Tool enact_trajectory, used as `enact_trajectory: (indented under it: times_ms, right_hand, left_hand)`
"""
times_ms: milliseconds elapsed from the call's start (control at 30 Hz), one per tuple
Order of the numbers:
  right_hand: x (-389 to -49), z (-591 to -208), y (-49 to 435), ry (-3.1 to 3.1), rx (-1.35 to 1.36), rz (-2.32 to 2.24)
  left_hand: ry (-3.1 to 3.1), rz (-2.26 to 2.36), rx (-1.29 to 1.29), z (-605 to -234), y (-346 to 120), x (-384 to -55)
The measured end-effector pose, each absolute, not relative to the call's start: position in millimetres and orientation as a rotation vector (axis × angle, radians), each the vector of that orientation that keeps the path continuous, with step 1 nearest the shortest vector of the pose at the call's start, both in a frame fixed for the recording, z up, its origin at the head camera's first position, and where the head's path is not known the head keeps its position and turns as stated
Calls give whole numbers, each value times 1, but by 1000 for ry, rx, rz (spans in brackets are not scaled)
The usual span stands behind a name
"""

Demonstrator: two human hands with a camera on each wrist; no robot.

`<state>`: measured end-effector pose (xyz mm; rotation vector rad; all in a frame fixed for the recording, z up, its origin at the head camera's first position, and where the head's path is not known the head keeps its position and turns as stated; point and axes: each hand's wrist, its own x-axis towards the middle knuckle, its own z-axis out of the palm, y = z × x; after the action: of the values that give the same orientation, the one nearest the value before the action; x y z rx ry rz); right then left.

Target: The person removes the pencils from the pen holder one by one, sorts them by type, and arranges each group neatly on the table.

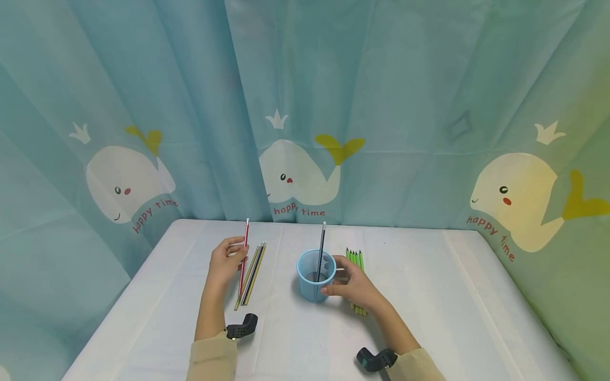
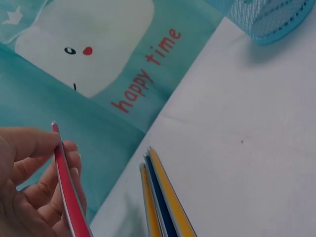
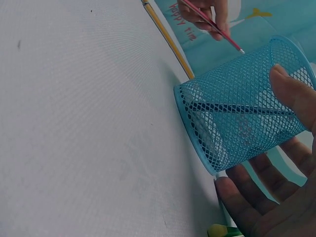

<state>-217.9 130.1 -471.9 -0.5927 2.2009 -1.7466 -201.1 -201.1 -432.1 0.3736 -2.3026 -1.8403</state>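
My left hand (image 1: 227,262) pinches a red pencil (image 2: 69,192) between thumb and fingers, its silver end pointing up. Just right of that hand, several yellow and dark blue pencils (image 1: 255,276) lie side by side on the table. My right hand (image 1: 356,287) holds a light blue mesh pencil cup (image 1: 312,292) from its right side, thumb toward the front and fingers round the back. One dark pencil (image 1: 322,239) leans inside the cup, and in the right wrist view it shows through the mesh. The cup stands upright in the head view.
Several green pencils (image 1: 355,257) lie in a row right of the cup, partly hidden by my right hand and forearm. The white table (image 1: 443,296) ends at a blue-green curtain (image 1: 405,106) printed with whales. Each wrist carries a black camera (image 1: 376,360).
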Motion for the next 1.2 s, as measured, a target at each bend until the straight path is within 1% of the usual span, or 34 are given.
enact_trajectory:
  times_ms: [467, 633, 1200]
  right_hand:
    - [-218, -473, 130, 2197, -579, -1747]
    - [-218, -472, 130, 2198, -574, -1744]
    - [-219, -473, 130, 2208, -582, -1747]
  left_hand:
    - [-2502, -1591, 501, -448, -209, -201]
    - [-2589, -1502, 506, -454, -210, -200]
    - [-2619, -1474, 517, -464, -210, -201]
